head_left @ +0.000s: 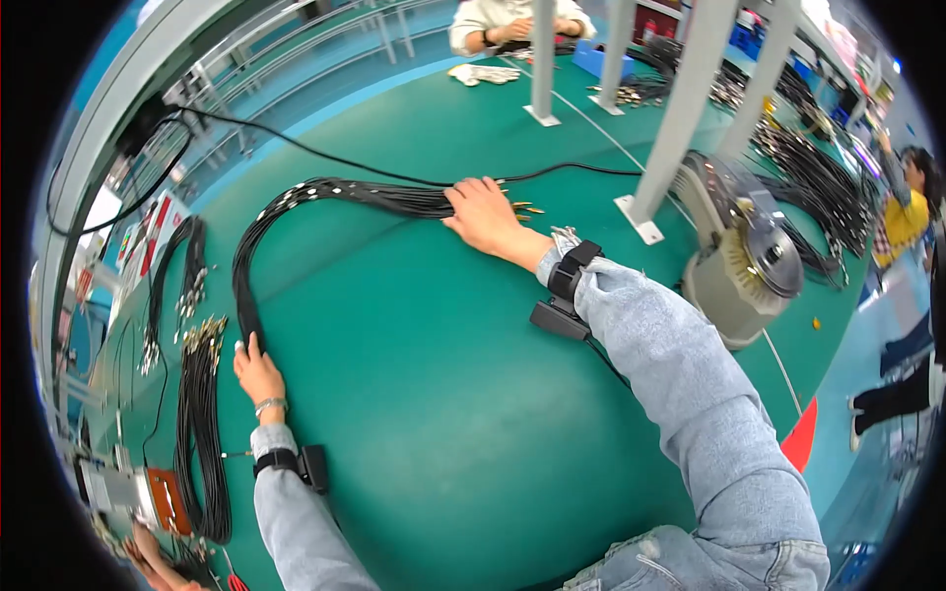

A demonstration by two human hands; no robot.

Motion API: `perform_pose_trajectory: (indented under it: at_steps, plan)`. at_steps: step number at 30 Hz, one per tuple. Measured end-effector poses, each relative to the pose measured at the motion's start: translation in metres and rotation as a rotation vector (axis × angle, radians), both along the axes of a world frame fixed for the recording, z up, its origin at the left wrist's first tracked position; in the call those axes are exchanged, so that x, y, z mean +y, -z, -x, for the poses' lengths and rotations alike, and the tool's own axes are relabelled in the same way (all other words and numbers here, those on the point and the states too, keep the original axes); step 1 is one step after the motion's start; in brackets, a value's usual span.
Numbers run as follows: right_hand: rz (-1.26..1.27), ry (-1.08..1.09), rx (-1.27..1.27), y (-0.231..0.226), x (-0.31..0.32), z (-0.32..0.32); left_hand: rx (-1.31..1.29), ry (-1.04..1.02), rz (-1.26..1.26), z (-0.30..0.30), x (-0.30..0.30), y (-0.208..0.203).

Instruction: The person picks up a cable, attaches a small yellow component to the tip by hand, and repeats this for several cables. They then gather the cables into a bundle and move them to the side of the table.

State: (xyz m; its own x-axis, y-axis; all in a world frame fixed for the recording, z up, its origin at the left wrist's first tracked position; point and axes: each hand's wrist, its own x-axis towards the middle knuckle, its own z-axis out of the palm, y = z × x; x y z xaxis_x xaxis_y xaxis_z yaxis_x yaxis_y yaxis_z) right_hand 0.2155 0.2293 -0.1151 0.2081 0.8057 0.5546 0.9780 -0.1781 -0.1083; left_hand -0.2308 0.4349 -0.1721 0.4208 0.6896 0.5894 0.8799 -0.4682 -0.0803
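A long bundle of black cables (239, 266) lies in an arch across the green table, with white marks scattered along its upper bend. My right hand (483, 215) is closed over its right end, and gold-coloured connector tips stick out past my fingers. At the lower left end my left hand (258, 376) grips the same bundle, its fingers round the cables. Both wrists carry black straps with small black boxes. Just left of my left hand lies another black cable bundle (202, 443), folded, with gold tips at its top.
A grey bench machine with a brush-like wheel (744, 261) stands at right beside white metal posts (680, 118). A loose black cord (335, 158) crosses behind the bundle. More cables (818, 177) lie far right. A person's hands (512, 32) work across the table; another hand (148, 557) shows lower left.
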Motion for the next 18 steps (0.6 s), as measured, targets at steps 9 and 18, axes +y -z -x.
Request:
perform_pose_trajectory:
  at_steps: [9, 18]
  plan:
    - [0.132, -0.056, 0.270, -0.053, -0.095, 0.022, -0.030, -0.058, 0.109, 0.002, -0.025, -0.037]
    - [0.283, -0.207, 0.370, -0.160, -0.317, 0.039, -0.129, 0.532, 0.403, -0.006, -0.161, -0.123]
